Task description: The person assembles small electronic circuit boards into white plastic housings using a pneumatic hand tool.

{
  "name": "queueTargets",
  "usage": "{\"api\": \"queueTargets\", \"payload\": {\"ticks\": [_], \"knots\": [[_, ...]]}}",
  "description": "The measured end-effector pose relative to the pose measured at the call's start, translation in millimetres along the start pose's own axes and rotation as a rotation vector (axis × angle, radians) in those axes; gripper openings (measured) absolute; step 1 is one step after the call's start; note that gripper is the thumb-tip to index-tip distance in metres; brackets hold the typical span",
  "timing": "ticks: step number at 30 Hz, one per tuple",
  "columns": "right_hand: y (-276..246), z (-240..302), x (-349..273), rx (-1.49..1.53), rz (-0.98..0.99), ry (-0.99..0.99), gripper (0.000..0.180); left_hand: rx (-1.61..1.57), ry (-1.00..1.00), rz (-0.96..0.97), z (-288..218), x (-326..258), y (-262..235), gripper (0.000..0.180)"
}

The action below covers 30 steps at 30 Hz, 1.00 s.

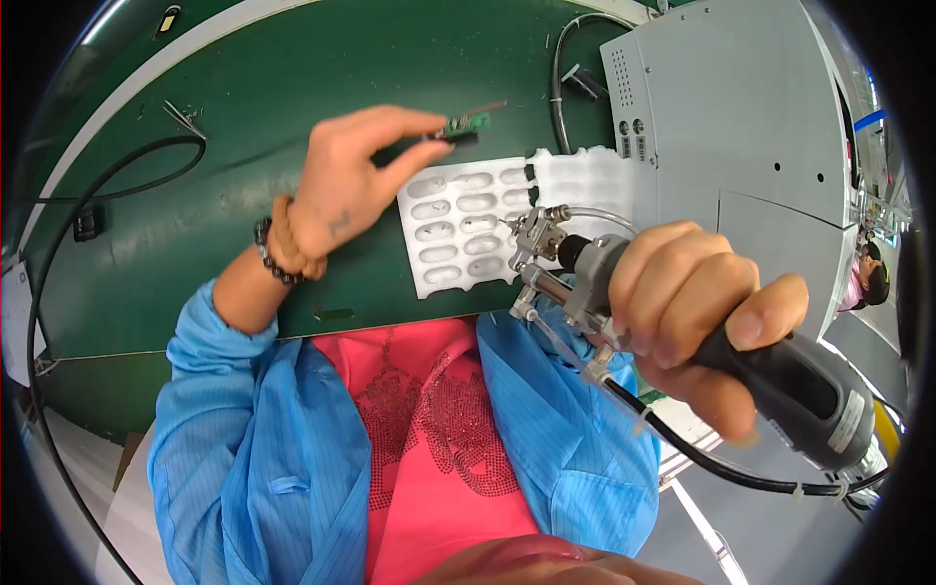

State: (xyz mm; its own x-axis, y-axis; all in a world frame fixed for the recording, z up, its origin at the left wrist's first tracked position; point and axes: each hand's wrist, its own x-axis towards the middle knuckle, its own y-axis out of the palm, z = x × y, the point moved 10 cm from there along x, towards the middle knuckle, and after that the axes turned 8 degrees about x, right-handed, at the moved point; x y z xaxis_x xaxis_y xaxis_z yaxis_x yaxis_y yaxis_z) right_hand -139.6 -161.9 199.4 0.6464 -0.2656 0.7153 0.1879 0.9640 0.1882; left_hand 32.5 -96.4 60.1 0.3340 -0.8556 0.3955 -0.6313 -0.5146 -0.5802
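Observation:
Between the thumb and forefinger of my left hand (pixel 346 175) is a small green circuit board (pixel 478 123) with a dark part and a thin reddish strip sticking out. My left hand is closed on it, above the bench and just off the upper left of a white molded tray (pixel 450 256) with oval wells. Several wells hold tiny dark bits too small to name. My right hand (pixel 692 312) is wrapped around the black grip of a powered screwdriver (pixel 790 385). Its metal head, with fittings and a clear tube, points left over the tray's right side.
A large grey metal cabinet (pixel 721 107) stands at the right of the green bench (pixel 263 88). Black cables loop at the left (pixel 146 151) and beside the cabinet (pixel 558 83). A black hose (pixel 721 473) runs from the screwdriver. Another person (pixel 868 278) appears at the far right.

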Motion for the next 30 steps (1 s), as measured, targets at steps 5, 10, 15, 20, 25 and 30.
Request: {"api": "queueTargets", "payload": {"ticks": [5, 10, 15, 20, 25, 30], "knots": [[9.9, -2.4, 0.8, 0.009, 0.037, 0.027, 0.051, 0.056, 0.044, -0.028, -11.4, -37.8, 6.9, 0.02], [9.1, -7.8, 8.6, -0.023, 0.02, 0.069, 0.053, 0.07, 0.08, 0.013, -12.1, -41.1, 24.8, 0.024], [3.2, -22.5, 17.5, -0.058, -0.003, 0.073, 0.054, -0.029, -0.071, 0.022, 5.7, -36.8, 29.4, 0.024], [5.0, -39.3, 25.1, -0.053, -0.032, 0.064, 0.055, -0.059, -0.02, -0.012, 7.3, -35.7, 25.8, 0.025], [8.2, -46.0, 21.5, -0.066, -0.002, 0.076, 0.056, -0.077, -0.03, -0.025, 11.3, -37.2, 32.5, 0.026], [2.1, -43.2, 31.7, -0.052, -0.058, 0.078, 0.056, -0.037, -0.001, 0.042, 3.6, -22.2, 17.9, 0.025]]}}
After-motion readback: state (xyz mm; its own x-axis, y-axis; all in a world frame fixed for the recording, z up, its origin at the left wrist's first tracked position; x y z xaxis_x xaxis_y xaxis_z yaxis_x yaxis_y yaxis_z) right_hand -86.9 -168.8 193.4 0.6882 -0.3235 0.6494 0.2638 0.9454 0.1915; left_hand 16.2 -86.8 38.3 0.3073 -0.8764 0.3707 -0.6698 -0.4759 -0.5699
